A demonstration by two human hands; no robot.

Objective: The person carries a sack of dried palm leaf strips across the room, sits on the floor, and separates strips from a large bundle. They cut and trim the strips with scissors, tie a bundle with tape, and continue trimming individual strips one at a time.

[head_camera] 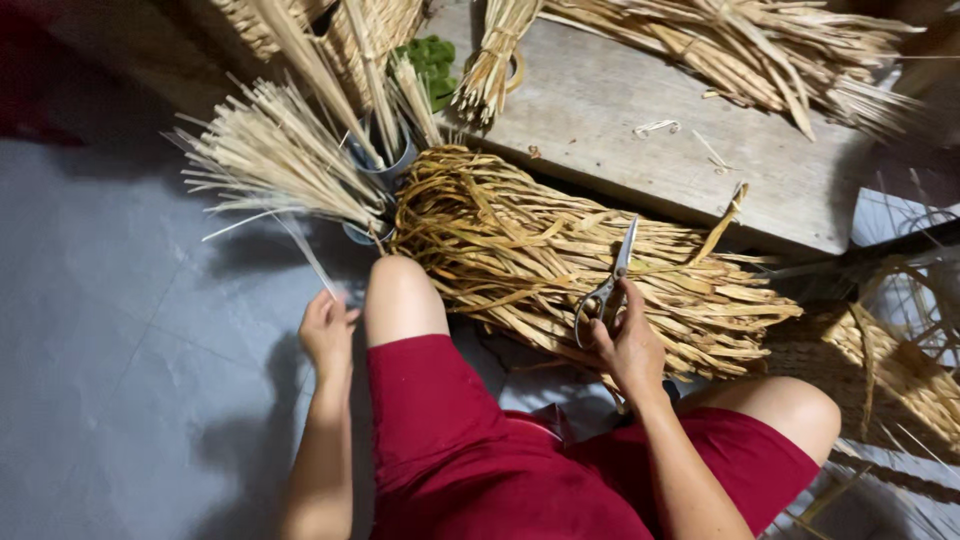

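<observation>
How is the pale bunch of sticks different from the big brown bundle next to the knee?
The pale bunch of sticks is whitish and thin, with straight stiff pieces; the brown bundle is golden-brown, with flat, wavy strips. The pale bunch fans out from a metal can; the brown bundle lies flat on the floor. The left hand touches a pale stick; the right hand holds scissors over the brown bundle. Both look like dried plant material.

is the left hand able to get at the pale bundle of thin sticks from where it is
Probably yes. The left hand sits just below the pale stick bundle, pinching what looks like a thin strand trailing from it. Only open floor lies between; the raised knee is beside it, not across.
</observation>
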